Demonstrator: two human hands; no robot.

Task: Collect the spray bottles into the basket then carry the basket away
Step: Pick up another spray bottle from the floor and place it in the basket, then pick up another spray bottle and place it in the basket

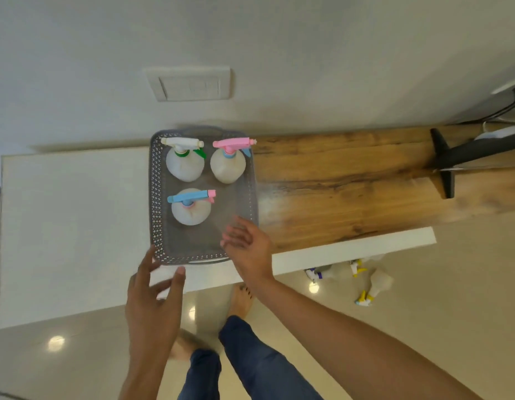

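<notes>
A grey perforated basket (202, 255) sits on the counter (77, 212), straddling the line where the white surface meets the wood-grain section (351, 192), with its far end close to the wall (250, 39). Three spray bottles stand upright inside it. At about 11 o'clock in the basket is the bottle with a white and green trigger head (184, 166); at about 1 o'clock is the bottle with a pink head (228, 166), just beside the first; at about 8 o'clock is the bottle with a blue head (191, 207), nearer the person. The 5 o'clock quarter of the basket floor holds no bottle.

The left hand (152, 301) hovers at the basket's 7 o'clock corner, fingers spread and loosely straight, holding nothing; whether a fingertip touches the rim is unclear. The right hand (247, 246) is over the 5 o'clock corner, fingers relaxed and extended above the rim, gripping nothing.

On the floor (423, 313), at about 4 o'clock from the basket and well apart from it, lie more spray bottles: one with a purple head (322, 274), one with a yellow head (358, 267) and another with a yellow head (376, 287) lying on its side. A black stand (452, 157) rests on the wood section at 3 o'clock. A wall switch plate (191, 85) is at 12 o'clock above the basket. The person's jeans and bare feet show below the counter edge
</notes>
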